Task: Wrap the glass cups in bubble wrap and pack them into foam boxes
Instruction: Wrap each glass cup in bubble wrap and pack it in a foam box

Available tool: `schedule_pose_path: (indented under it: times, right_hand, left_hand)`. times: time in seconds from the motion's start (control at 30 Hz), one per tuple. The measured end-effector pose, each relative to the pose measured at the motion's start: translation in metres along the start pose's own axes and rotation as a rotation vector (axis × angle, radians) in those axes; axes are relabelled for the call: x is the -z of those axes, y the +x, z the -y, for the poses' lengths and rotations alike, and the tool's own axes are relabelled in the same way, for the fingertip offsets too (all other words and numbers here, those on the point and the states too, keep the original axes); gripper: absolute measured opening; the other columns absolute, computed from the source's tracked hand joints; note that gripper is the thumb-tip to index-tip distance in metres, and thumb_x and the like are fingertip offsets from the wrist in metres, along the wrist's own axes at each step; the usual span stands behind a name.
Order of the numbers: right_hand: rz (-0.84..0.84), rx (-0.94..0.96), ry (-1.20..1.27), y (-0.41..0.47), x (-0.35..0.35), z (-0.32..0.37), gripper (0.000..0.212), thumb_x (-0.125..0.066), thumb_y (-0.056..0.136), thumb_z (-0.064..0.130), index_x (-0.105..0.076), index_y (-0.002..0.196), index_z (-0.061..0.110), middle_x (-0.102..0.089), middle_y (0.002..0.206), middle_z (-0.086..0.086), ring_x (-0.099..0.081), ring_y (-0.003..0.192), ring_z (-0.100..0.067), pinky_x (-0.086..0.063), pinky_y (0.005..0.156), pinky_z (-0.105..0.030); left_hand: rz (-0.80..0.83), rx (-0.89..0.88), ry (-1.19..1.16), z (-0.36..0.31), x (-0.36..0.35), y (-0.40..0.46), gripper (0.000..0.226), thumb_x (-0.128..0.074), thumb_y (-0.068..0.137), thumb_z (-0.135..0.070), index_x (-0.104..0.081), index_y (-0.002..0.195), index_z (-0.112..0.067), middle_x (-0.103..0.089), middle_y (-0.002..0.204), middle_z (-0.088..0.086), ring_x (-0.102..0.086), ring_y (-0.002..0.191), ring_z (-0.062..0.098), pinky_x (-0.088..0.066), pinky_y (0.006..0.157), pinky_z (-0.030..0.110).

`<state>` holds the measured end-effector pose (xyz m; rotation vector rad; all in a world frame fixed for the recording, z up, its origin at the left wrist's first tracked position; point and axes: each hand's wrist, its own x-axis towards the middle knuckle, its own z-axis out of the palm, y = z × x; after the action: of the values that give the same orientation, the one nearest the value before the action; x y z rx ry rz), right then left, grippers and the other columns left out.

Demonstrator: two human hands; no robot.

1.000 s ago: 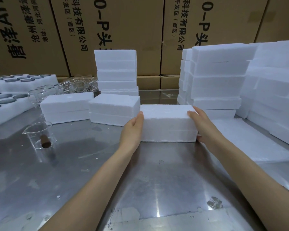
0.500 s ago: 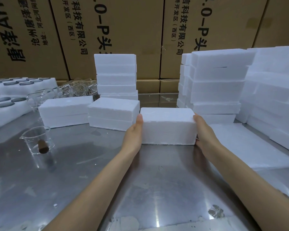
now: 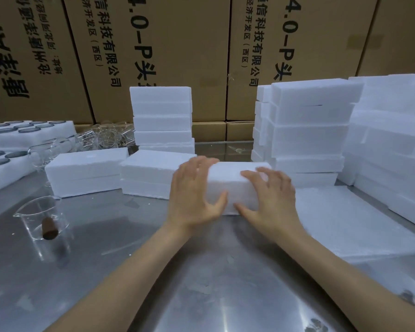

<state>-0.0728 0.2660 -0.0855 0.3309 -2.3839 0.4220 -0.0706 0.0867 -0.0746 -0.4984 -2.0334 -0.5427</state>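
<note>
A closed white foam box (image 3: pixel 228 180) lies on the metal table (image 3: pixel 201 271) in front of me. My left hand (image 3: pixel 194 190) lies over its left half, fingers spread across the top and thumb on the front face. On the right half, my right hand (image 3: pixel 271 195) rests the same way, slightly blurred. A glass beaker (image 3: pixel 42 219) with a brown cork in it stands at the near left. More glass cups (image 3: pixel 101 137) are clustered at the back left.
Two closed foam boxes (image 3: pixel 86 173) (image 3: pixel 149 176) sit left of mine, with a foam stack (image 3: pixel 162 118) behind. Taller foam stacks (image 3: pixel 309 130) fill the right side above a flat foam sheet (image 3: pixel 345 219). Foam trays with round holes (image 3: pixel 22 133) sit far left; cardboard cartons (image 3: pixel 177 56) stand behind.
Both hands left the box's ends and moved inward onto its top and front. The view has moved closer to the box.
</note>
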Motion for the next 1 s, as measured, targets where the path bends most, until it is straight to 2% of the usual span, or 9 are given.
schedule_pose_path:
  times: [0.07, 0.13, 0.2, 0.3, 0.37, 0.43, 0.6, 0.8, 1.0]
  right_hand:
    - [0.064, 0.008, -0.037, 0.002, -0.006, -0.001, 0.064, -0.067, 0.079, 0.044, -0.044, 0.137, 0.03, -0.039, 0.142, -0.001, -0.027, 0.132, -0.027, -0.021, 0.111, -0.04]
    - [0.052, 0.027, -0.062, 0.008, -0.009, -0.002, 0.062, -0.067, 0.081, 0.044, -0.044, 0.137, 0.029, -0.041, 0.141, -0.001, -0.029, 0.131, -0.026, -0.02, 0.11, -0.038]
    - [0.076, 0.03, -0.101, 0.015, -0.011, -0.001, 0.062, -0.063, 0.083, 0.046, -0.04, 0.138, 0.03, -0.039, 0.142, 0.0, -0.028, 0.132, -0.024, -0.02, 0.11, -0.036]
    - [0.108, 0.02, -0.088, 0.024, -0.016, -0.001, 0.061, -0.061, 0.086, 0.045, -0.037, 0.14, 0.03, -0.036, 0.144, 0.001, -0.026, 0.133, -0.023, -0.022, 0.111, -0.034]
    - [0.109, 0.023, -0.071, 0.028, -0.018, -0.002, 0.06, -0.061, 0.087, 0.043, -0.036, 0.14, 0.029, -0.035, 0.145, 0.0, -0.025, 0.133, -0.023, -0.023, 0.112, -0.034]
    - [0.119, 0.022, -0.071, 0.03, -0.02, -0.001, 0.06, -0.059, 0.088, 0.043, -0.035, 0.14, 0.029, -0.034, 0.147, 0.001, -0.024, 0.135, -0.023, -0.023, 0.113, -0.034]
    - [0.13, 0.017, -0.091, 0.037, -0.025, 0.0, 0.06, -0.058, 0.089, 0.044, -0.032, 0.141, 0.029, -0.032, 0.148, 0.0, -0.024, 0.135, -0.024, -0.025, 0.114, -0.036]
    - [0.163, 0.029, -0.155, 0.054, -0.034, 0.0, 0.06, -0.057, 0.09, 0.042, -0.031, 0.142, 0.025, -0.033, 0.147, -0.001, -0.028, 0.135, -0.025, -0.022, 0.114, -0.037]
    - [0.195, -0.022, -0.246, 0.077, -0.048, 0.004, 0.057, -0.056, 0.091, 0.038, -0.029, 0.139, 0.022, -0.034, 0.144, -0.006, -0.032, 0.131, -0.03, -0.023, 0.11, -0.038]
  left_hand:
    - [0.165, -0.199, 0.149, 0.006, 0.002, 0.007, 0.054, -0.068, 0.074, -0.035, -0.061, 0.122, -0.01, -0.063, 0.116, 0.008, -0.058, 0.106, 0.029, -0.038, 0.095, 0.038]
    - [0.285, -0.24, 0.25, 0.01, 0.0, 0.012, 0.054, -0.071, 0.077, -0.034, -0.06, 0.125, -0.01, -0.064, 0.117, 0.008, -0.061, 0.104, 0.031, -0.039, 0.098, 0.044]
    - [0.339, -0.191, 0.285, 0.016, -0.001, 0.016, 0.061, -0.067, 0.083, -0.044, -0.052, 0.133, -0.012, -0.058, 0.129, 0.006, -0.055, 0.117, 0.028, -0.029, 0.109, 0.045]
    - [0.46, -0.01, 0.277, 0.038, 0.0, 0.027, 0.086, -0.056, 0.08, -0.067, -0.029, 0.148, -0.022, -0.035, 0.152, 0.0, -0.031, 0.14, 0.02, -0.011, 0.117, 0.044]
    - [0.601, 0.075, 0.328, 0.059, 0.005, 0.034, 0.099, -0.054, 0.074, -0.076, -0.018, 0.152, -0.028, -0.022, 0.159, -0.001, -0.02, 0.145, 0.02, -0.012, 0.118, 0.044]
    - [0.693, 0.084, 0.385, 0.072, 0.009, 0.036, 0.103, -0.057, 0.07, -0.078, -0.017, 0.152, -0.03, -0.021, 0.159, -0.002, -0.02, 0.144, 0.02, -0.017, 0.115, 0.039]
    - [0.645, 0.082, 0.481, 0.076, 0.005, 0.037, 0.097, -0.064, 0.071, -0.07, -0.03, 0.146, -0.018, -0.032, 0.153, -0.002, -0.033, 0.135, 0.023, -0.03, 0.105, 0.036]
    - [0.606, 0.103, 0.546, 0.072, 0.005, 0.035, 0.081, -0.066, 0.078, -0.061, -0.038, 0.14, -0.016, -0.04, 0.145, -0.002, -0.041, 0.127, 0.024, -0.036, 0.096, 0.034]
    - [0.513, 0.156, 0.559, 0.069, -0.002, 0.027, 0.075, -0.061, 0.084, -0.056, -0.034, 0.142, -0.018, -0.036, 0.148, -0.005, -0.036, 0.132, 0.019, -0.028, 0.102, 0.031]
